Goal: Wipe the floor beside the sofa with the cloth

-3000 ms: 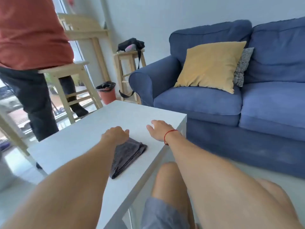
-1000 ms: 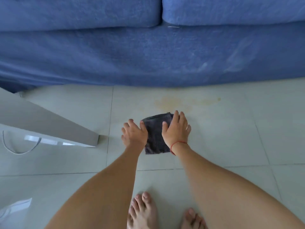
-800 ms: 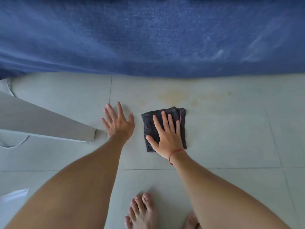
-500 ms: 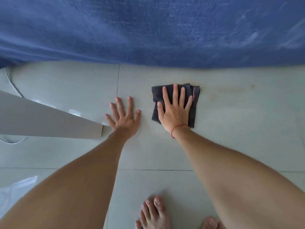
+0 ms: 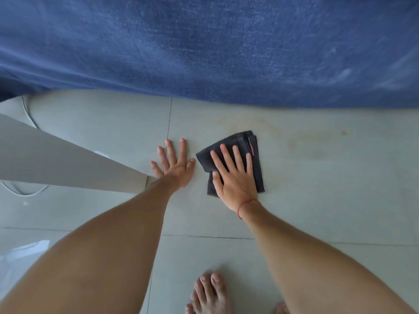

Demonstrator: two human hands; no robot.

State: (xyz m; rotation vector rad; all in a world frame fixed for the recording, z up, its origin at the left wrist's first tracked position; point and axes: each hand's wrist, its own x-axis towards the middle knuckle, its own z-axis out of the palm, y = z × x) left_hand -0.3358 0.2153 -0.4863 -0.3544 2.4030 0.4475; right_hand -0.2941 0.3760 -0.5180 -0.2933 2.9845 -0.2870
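The cloth (image 5: pixel 235 159) is pinned flat to the floor (image 5: pixel 328 189) under the right hand (image 5: pixel 235 177). It is not gripped: the palm is pressed down on it with the fingers spread and extended, and nothing is curled around an edge. The cloth is folded into a dark oblong, with its long axis running roughly from the person toward the sofa (image 5: pixel 204 46) and its far end turned slightly to the left. A faint yellowish stain (image 5: pixel 317 134) is seen on the tile, up and to the right of the cloth, between it and the sofa's lower edge. This is the relation on which the coming stroke is judged to turn: the soiled patch lies forward and rightward of the pressing hand, so a push away from the body and outward is called for. The right hand is clearly the nearer one.

The left hand (image 5: pixel 174 164) is laid open and empty on the bare tile just beside the cloth, apart from it, apparently as a brace. A white table leg (image 5: pixel 68 164) is found close on its left.

The floor is made of pale glossy tiles with thin grout lines, so little drag is expected. Space is tight: the sofa's blue front closes the far side, and bare toes (image 5: pixel 210 291) are set near below.
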